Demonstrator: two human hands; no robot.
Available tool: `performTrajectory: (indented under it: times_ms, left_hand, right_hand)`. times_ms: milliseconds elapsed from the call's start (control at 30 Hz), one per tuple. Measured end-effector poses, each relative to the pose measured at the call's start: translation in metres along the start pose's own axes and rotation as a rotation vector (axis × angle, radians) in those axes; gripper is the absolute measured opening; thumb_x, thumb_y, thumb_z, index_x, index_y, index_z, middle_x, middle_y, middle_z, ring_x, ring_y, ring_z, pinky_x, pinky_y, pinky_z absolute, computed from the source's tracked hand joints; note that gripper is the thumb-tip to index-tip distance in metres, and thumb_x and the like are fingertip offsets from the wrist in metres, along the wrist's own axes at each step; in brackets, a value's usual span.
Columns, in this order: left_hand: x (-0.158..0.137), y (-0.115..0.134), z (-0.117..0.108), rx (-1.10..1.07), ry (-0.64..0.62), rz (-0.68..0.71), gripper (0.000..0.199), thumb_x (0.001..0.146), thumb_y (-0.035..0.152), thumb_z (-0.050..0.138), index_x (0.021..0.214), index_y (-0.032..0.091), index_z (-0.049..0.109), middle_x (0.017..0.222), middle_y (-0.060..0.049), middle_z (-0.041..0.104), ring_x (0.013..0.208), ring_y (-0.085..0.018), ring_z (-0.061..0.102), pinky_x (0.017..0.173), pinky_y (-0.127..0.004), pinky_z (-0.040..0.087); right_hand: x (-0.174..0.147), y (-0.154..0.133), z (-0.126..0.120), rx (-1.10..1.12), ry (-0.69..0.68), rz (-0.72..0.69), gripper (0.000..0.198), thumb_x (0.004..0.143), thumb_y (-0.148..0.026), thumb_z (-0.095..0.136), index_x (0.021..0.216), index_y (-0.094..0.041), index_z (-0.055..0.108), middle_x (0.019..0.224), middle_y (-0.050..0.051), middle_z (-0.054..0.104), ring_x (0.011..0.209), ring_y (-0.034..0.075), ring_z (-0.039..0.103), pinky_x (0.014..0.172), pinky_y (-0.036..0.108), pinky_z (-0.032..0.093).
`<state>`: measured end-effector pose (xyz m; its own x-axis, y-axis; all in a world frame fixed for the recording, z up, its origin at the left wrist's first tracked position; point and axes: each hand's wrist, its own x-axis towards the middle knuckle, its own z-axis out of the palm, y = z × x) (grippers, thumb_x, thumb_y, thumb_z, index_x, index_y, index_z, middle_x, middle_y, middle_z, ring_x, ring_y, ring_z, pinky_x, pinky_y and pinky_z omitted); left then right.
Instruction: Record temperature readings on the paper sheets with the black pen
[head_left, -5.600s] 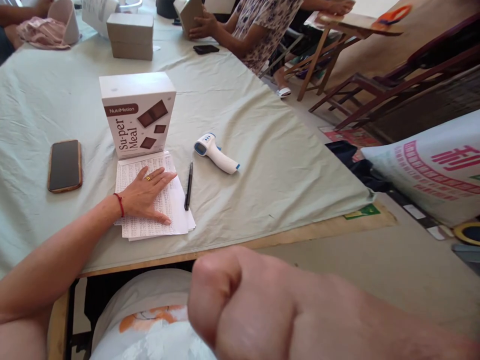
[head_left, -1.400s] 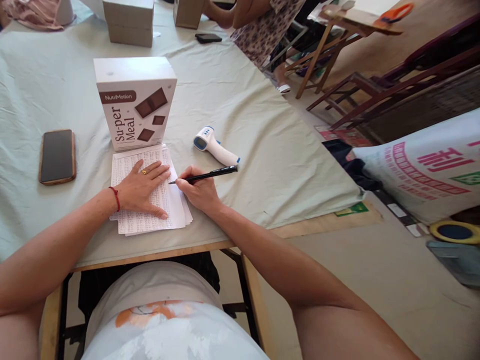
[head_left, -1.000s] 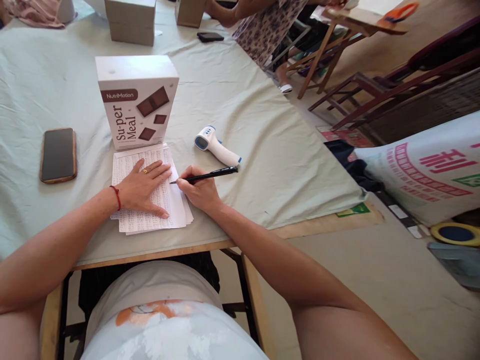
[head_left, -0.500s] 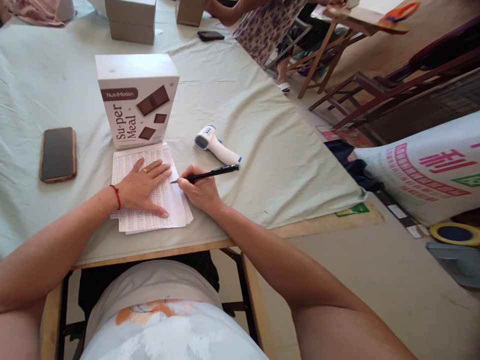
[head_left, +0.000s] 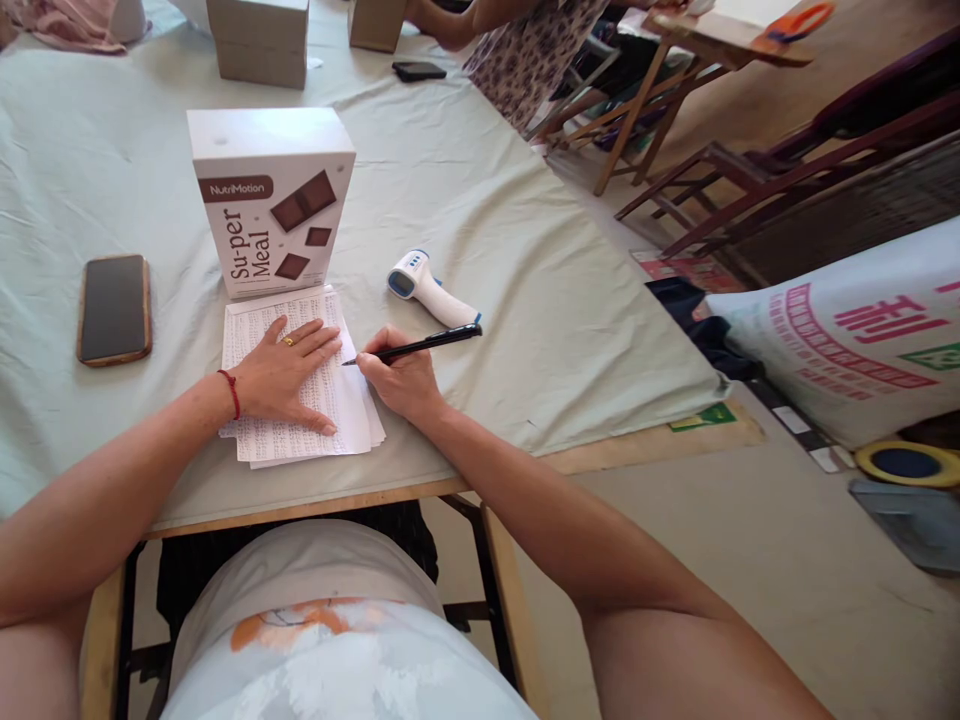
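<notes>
1. Gripping the black pen [head_left: 431, 341], your right hand [head_left: 405, 380] pinches the barrel close to the nib between thumb and fingers
2. The pen's nib is over the right part of the paper stack [head_left: 352, 430]; whether it touches the top sheet cannot be told
3. The nib points left, toward your left hand [head_left: 289, 370]; the long axis runs nearly crosswise to your body, with the rear end overlapping the handle of the white thermometer [head_left: 431, 290] in view
4. Your left hand lies palm down on the sheets, fingers spread, grasping nothing
5. Containers: the printed box [head_left: 274, 205] stands upright just behind your sheets, contents hidden
6. Farther off stand a large carton [head_left: 261, 45] and a narrower carton [head_left: 375, 25], both cut off by the upper edge of your view, interiors unseen
</notes>
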<state>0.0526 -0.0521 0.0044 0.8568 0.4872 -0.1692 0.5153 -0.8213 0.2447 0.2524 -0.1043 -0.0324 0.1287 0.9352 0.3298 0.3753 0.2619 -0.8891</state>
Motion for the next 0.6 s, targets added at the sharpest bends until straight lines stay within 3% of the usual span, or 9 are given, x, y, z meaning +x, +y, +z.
performTrajectory:
  times_ms: [600]
  left_hand:
    - [-0.0010, 0.0005, -0.0016, -0.017, 0.002, 0.005, 0.110, 0.078, 0.084, 0.051, 0.157, 0.011, 0.026, 0.164, -0.018, 0.020, 0.153, -0.037, 0.013, 0.122, -0.060, -0.001]
  right_hand:
    - [-0.0002, -0.0015, -0.0005, -0.047, -0.008, 0.020, 0.012, 0.071, -0.027, 0.054, 0.062, -0.023, 0.047, 0.057, -0.004, 0.048, 0.056, 0.013, 0.042, 0.060, 0.027, 0.042]
